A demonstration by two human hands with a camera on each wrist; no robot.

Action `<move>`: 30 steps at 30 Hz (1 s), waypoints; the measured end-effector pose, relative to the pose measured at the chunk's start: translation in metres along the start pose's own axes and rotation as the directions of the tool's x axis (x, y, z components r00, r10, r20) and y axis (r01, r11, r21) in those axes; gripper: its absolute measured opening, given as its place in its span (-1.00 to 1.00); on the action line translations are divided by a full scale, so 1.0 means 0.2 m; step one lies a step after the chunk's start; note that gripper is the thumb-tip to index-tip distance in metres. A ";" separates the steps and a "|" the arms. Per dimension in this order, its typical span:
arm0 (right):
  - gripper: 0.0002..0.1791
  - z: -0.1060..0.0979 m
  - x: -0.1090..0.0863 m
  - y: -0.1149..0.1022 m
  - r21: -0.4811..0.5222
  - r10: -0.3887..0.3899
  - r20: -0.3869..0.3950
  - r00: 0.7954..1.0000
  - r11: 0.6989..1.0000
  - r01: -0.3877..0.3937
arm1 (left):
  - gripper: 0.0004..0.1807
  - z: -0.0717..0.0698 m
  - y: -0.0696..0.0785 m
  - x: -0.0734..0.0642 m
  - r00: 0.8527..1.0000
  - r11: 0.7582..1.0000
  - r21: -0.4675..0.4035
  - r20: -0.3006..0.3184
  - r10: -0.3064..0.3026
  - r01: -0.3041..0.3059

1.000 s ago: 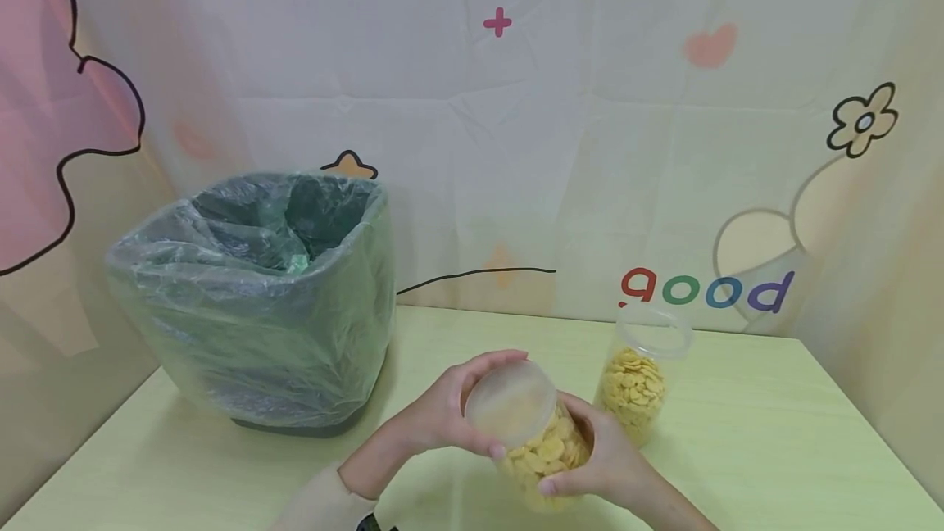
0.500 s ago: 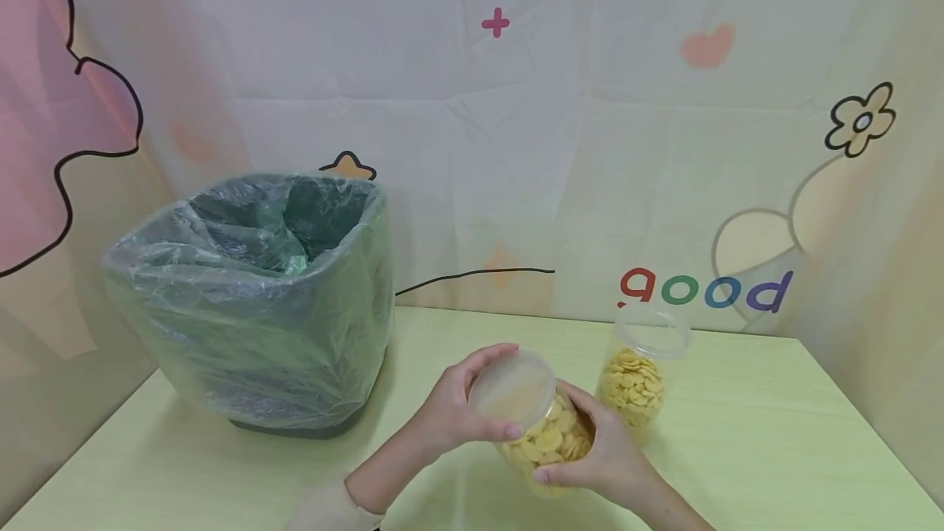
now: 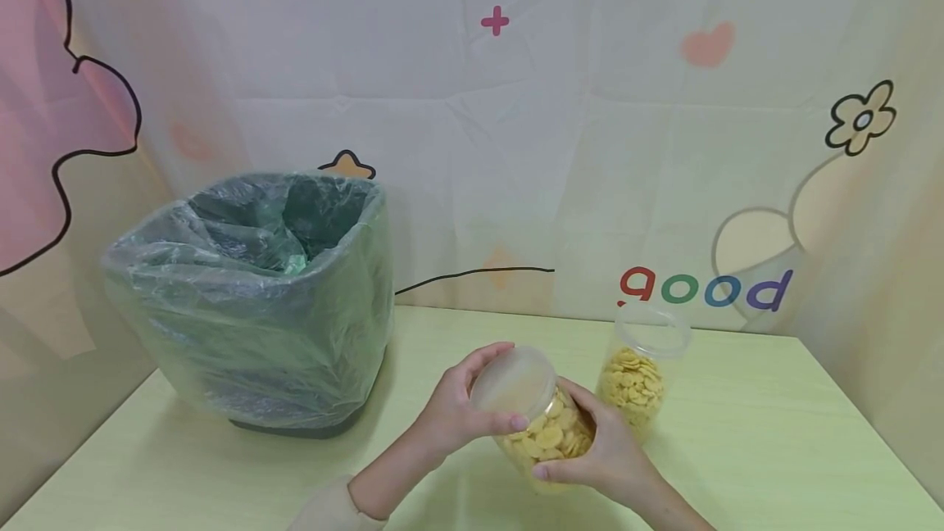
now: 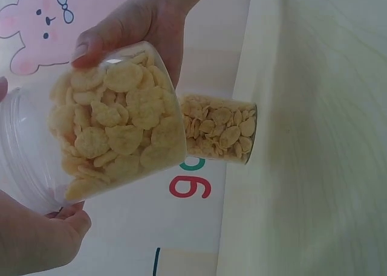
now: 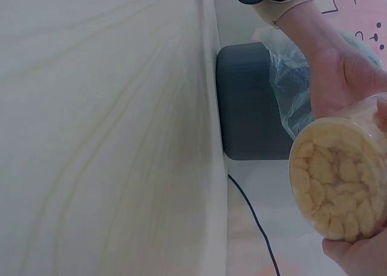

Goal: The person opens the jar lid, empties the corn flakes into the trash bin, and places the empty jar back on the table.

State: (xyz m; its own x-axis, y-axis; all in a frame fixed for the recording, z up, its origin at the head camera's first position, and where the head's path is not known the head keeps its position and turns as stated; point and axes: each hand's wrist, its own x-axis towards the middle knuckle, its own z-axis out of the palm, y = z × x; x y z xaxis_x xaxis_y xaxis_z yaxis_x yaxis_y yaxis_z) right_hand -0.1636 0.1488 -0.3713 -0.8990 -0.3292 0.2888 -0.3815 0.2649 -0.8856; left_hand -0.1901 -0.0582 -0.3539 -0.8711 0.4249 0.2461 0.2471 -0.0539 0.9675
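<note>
The head view looks forward and down; the nearer, sideways-turned wrist views share the held jar (image 4: 118, 119).

Golden-yellow flakes (image 4: 115, 116) show through the colourless, clear held jar (image 3: 547, 437) and its milky-white lid (image 3: 514, 388), with the same yellow inside the second clear jar (image 3: 633, 383). The see-through bag (image 3: 332, 326) is green-tinted, the bin (image 5: 249, 101) dark grey, the sleeve (image 3: 338, 509) cream, and the table (image 3: 745, 433) pale yellow-green with faint wood grain. The off-white backdrop (image 3: 516, 187) bears a black-outlined pink shape (image 3: 59, 105), magenta cross (image 3: 495, 20), coral heart (image 3: 708, 45) and letters (image 3: 719, 291) in red, green, blue and purple
</note>
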 end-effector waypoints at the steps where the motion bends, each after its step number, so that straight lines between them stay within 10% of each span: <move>1: -0.12 0.00 0.00 0.00 -0.001 -0.004 0.001 1.000 1.000 0.004 | -0.14 0.00 0.00 0.00 1.000 1.000 -0.002 -0.001 -0.001 0.001; 30: -0.09 -0.01 -0.01 0.00 0.052 0.050 0.014 0.999 0.997 -0.051 | -0.10 -0.04 0.02 -0.01 1.000 1.000 0.005 -0.025 -0.006 0.007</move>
State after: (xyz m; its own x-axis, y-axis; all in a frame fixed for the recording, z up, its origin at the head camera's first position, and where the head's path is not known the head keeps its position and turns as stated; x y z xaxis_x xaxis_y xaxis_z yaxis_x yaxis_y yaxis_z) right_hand -0.1630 0.1513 -0.3718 -0.9140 -0.3282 0.2386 -0.3234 0.2341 -0.9169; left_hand -0.1915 -0.0665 -0.3506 -0.8832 0.4021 0.2414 0.2436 -0.0464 0.9688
